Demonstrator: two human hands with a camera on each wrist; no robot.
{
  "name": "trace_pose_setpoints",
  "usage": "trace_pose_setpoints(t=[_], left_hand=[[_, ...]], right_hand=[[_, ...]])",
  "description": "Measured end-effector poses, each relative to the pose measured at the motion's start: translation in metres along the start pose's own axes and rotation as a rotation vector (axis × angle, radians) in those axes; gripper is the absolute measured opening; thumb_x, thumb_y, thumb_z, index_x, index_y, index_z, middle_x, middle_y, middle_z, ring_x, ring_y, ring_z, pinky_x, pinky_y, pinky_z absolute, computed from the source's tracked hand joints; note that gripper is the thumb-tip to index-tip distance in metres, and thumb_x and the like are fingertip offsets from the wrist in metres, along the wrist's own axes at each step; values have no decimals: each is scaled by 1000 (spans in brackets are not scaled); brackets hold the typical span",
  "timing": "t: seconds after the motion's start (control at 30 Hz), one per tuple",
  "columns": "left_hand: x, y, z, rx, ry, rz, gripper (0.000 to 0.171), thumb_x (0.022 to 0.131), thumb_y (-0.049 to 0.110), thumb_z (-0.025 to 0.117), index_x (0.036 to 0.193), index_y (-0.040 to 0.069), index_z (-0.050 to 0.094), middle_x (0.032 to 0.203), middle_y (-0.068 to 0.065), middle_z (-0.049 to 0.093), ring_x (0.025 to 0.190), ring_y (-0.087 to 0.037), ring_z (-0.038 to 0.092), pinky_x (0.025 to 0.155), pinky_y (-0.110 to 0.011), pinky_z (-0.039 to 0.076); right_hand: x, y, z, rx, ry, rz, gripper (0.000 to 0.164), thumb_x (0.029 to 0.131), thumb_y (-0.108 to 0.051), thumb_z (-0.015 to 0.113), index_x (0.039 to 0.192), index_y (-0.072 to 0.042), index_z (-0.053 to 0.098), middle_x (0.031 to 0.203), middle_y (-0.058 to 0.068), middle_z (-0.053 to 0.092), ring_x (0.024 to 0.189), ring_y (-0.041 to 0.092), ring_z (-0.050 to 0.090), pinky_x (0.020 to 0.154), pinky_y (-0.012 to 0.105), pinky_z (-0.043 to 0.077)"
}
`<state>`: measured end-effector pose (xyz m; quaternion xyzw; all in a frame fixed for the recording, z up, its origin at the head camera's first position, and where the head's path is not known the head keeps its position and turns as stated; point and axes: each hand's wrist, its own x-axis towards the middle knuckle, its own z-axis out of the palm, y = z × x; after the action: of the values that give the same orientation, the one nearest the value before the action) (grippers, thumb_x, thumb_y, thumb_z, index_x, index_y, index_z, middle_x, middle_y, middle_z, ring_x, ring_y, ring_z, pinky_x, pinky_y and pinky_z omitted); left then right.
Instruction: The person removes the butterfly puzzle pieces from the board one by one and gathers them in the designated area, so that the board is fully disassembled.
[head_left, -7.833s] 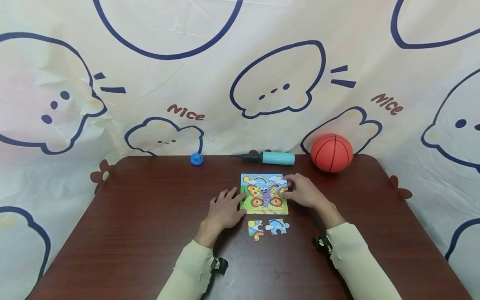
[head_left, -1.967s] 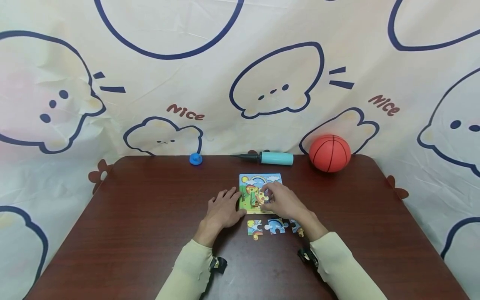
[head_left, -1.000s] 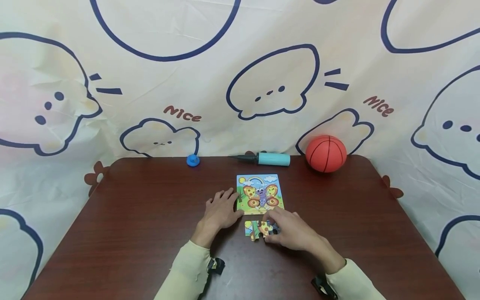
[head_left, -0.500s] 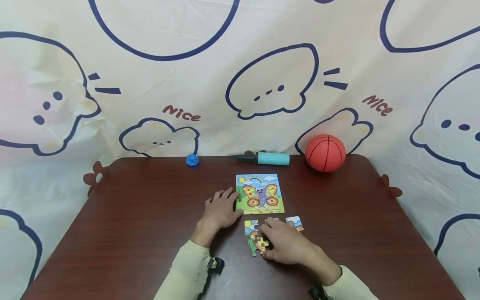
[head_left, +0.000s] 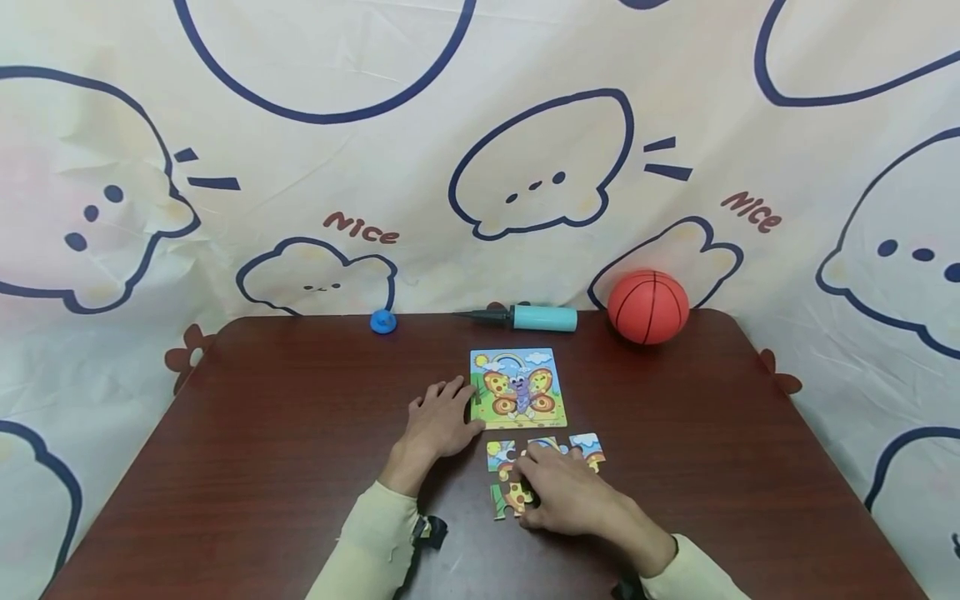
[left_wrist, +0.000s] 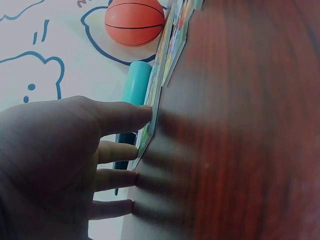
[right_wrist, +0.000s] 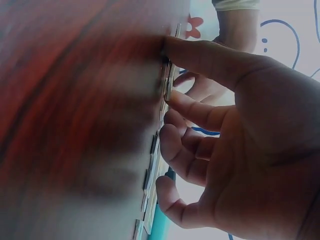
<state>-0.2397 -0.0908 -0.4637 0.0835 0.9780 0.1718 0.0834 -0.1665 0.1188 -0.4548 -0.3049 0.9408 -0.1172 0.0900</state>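
Note:
A square picture board (head_left: 519, 387) with a butterfly under a rainbow lies flat at mid-table. My left hand (head_left: 438, 421) rests at its left edge, fingers extended and thumb touching the near corner. Below the board is a row of loose jigsaw pieces: a sun piece (head_left: 500, 452) at left, a rainbow piece (head_left: 542, 442) partly hidden by my right hand (head_left: 566, 492), and a cloud piece (head_left: 587, 446) at right. Thumb and index finger of the right hand pinch a green and yellow wing jigsaw piece (head_left: 516, 495) just below the sun piece, low over the table.
Along the table's (head_left: 285, 467) far edge are a blue round object (head_left: 383, 322), a hand pump (head_left: 544, 318) with a turquoise barrel, and a small red basketball (head_left: 648, 307). A cartoon-printed cloth hangs behind.
My right hand has carried the wing piece from the board down below the sun piece. A third loose piece, with the cloud, has joined the row since the earliest frame. The left hand stays put.

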Motion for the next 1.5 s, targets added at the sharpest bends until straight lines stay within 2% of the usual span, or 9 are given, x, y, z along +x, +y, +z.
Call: trace_pose_setpoints(t=[0.2, 0.4, 0.57, 0.73, 0.97, 1.27, 1.5], left_hand=[[1, 0, -2, -7, 7, 2, 62, 91, 45, 61, 145, 20, 45, 157, -8, 34, 144, -34, 29, 109, -63, 27], [-1, 0, 0, -7, 3, 6, 62, 91, 44, 61, 145, 19, 45, 156, -8, 35, 143, -34, 30, 109, -63, 28], [-2, 0, 1, -19, 5, 0, 62, 90, 44, 62, 145, 18, 46, 156, -8, 35, 143, -35, 30, 109, -63, 27], [-1, 0, 1, -25, 5, -4, 63, 90, 44, 62, 145, 19, 46, 156, -8, 35, 143, -35, 30, 109, -63, 27], [-2, 1, 1, -28, 7, 2, 63, 90, 45, 61, 145, 19, 45, 157, -8, 35, 143, -35, 30, 109, -63, 27], [-2, 0, 0, -28, 15, 3, 62, 91, 45, 61, 145, 19, 45, 156, -8, 35, 143, -35, 30, 108, -63, 27], [-3, 0, 1, -32, 21, 6, 62, 90, 44, 62, 144, 18, 46, 156, -8, 36, 142, -35, 31, 108, -64, 28]], right_hand=[[3, 2, -4, 51, -35, 2, 44, 70, -43, 83, 103, -24, 62, 90, -12, 47, 82, 5, 46, 69, 33, 32], [5, 12, -5, 118, -28, 23, 38, 77, -43, 79, 105, -26, 61, 97, -11, 50, 87, 5, 48, 71, 32, 39], [9, 24, -8, 202, -30, 75, 35, 82, -39, 75, 110, -25, 61, 101, -7, 53, 85, 8, 50, 71, 28, 43], [16, 35, -11, 249, -18, 133, 33, 83, -37, 74, 112, -27, 60, 106, -6, 53, 89, 11, 52, 74, 30, 46], [24, 45, -13, 230, 25, 165, 38, 83, -37, 75, 115, -24, 60, 112, -5, 54, 100, 13, 52, 87, 39, 49], [37, 60, -17, 250, 76, 183, 42, 83, -31, 75, 120, -20, 61, 106, -3, 53, 92, 11, 50, 81, 34, 47], [51, 68, -18, 269, 81, 230, 40, 84, -33, 75, 119, -20, 62, 106, -1, 54, 92, 12, 50, 82, 34, 47]])
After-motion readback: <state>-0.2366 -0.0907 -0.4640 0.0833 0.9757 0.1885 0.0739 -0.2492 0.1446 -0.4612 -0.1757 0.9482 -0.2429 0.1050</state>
